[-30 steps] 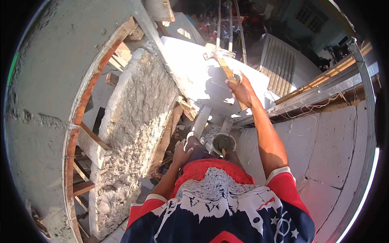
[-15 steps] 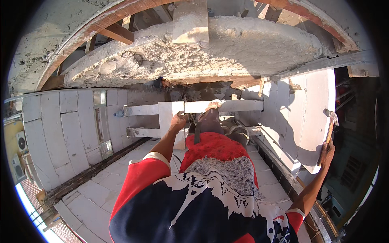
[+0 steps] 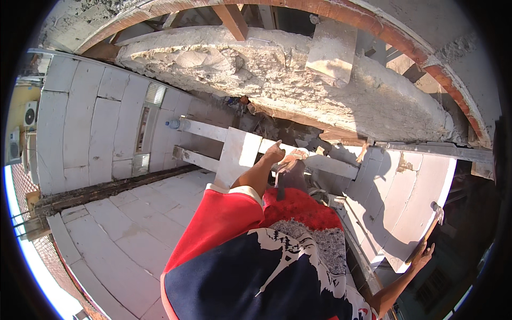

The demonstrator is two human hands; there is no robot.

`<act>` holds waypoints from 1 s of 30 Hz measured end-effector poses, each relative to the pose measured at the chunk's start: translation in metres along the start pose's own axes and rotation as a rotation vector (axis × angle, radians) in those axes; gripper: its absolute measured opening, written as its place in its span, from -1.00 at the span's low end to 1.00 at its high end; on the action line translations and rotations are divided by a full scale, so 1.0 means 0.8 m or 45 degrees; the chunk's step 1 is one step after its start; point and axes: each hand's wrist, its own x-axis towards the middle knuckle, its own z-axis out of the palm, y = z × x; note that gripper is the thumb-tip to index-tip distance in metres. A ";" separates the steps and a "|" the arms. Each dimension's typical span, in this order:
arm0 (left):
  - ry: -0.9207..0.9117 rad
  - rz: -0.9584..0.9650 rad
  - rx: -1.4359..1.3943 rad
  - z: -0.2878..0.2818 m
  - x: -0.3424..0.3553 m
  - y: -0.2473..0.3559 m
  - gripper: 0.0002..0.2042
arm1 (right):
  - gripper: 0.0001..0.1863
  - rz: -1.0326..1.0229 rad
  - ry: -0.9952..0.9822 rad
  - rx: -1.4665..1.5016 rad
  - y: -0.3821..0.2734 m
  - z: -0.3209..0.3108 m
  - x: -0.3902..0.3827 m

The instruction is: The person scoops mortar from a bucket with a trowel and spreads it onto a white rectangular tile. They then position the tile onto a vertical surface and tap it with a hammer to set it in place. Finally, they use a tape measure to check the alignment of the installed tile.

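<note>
Rough concrete (image 3: 266,80) and white walls (image 3: 82,128), with a hammer (image 3: 431,230) held at far right

The top of the view is crossed by the concrete. The walls are seen at left and right; between them, two pale planks (image 3: 205,130) are set side by side, crossed by a wider board (image 3: 239,152). Near the right wall's outer edge, the hammer is clasped by its handle in the right grip (image 3: 421,257). The left grip (image 3: 274,153) is seen near the board; whether it is clenched cannot be told. A bottle (image 3: 172,124) is seen at one plank's left end.
</note>
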 end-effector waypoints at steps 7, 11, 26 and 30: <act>0.064 -0.218 0.003 -0.016 0.031 0.001 -0.14 | -0.34 -0.161 0.654 -0.107 -0.143 -0.044 -0.056; 0.109 -0.402 -0.098 -0.037 0.036 -0.007 -0.05 | -0.40 -0.111 0.759 -0.073 -0.178 -0.068 -0.084; 0.360 -0.435 -0.104 -0.039 -0.012 -0.066 -0.07 | -0.50 -0.126 0.749 0.325 -0.288 -0.021 -0.169; 0.358 -0.463 -0.152 -0.026 -0.001 -0.107 -0.08 | -0.48 -0.145 0.546 0.495 -0.311 0.024 -0.191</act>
